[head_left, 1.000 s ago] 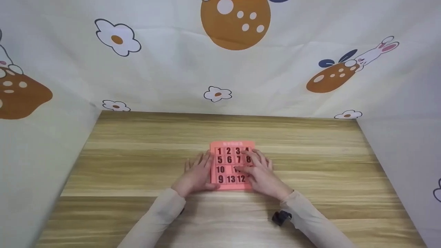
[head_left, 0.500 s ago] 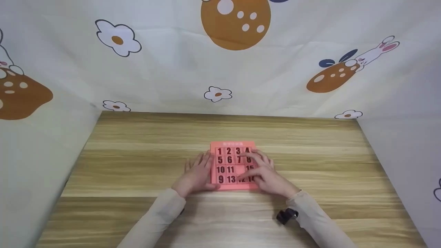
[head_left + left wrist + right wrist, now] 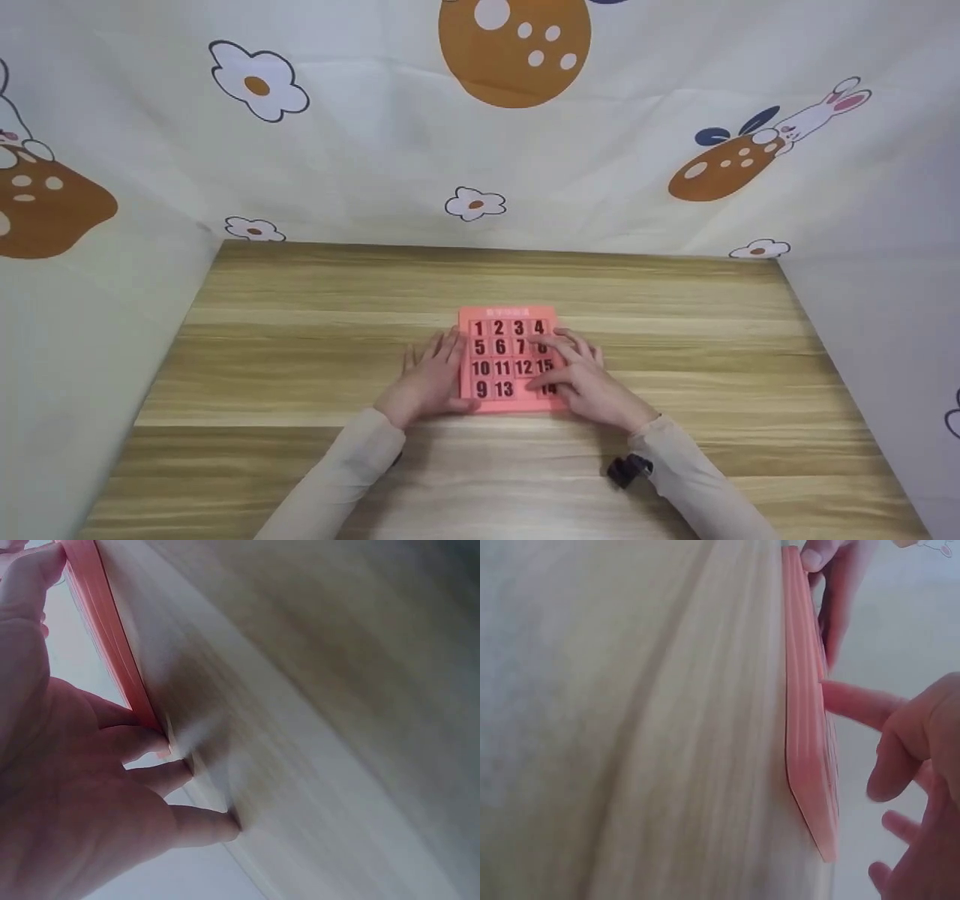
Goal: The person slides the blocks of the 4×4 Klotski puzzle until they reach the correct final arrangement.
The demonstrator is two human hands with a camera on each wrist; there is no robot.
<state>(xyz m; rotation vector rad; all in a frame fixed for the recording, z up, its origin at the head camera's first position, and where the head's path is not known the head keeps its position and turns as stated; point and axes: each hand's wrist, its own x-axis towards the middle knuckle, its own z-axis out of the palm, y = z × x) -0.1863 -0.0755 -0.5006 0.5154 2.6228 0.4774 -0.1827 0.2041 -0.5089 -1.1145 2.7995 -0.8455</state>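
Observation:
A pink number slide puzzle (image 3: 510, 406) lies flat on the table, its rows facing the person. Row three reads 10, 11, 12, 15; in the bottom row a gap sits between tile 13 (image 3: 503, 389) and the partly covered tile 14 (image 3: 550, 389). My left hand (image 3: 429, 381) rests along the board's left edge, thumb at the lower left corner, other fingertips down on the tabletop. From the right, my right hand (image 3: 592, 382) reaches over the board, one fingertip at the gap and another over the 7 and 8. In the right wrist view a fingertip touches the puzzle's face (image 3: 826, 735).
The wood-grain table (image 3: 315, 315) runs back to a pale cloth wall (image 3: 360, 150) printed with flowers, rabbits and orange shapes. Cloth also stands at the left and right sides. A small black device (image 3: 628, 470) is at the right sleeve.
Tile 11 has slid left beside 10, then tile 12 has gone up from the bottom row into the third. The right hand has shifted slightly right and nearer; the left stays put.

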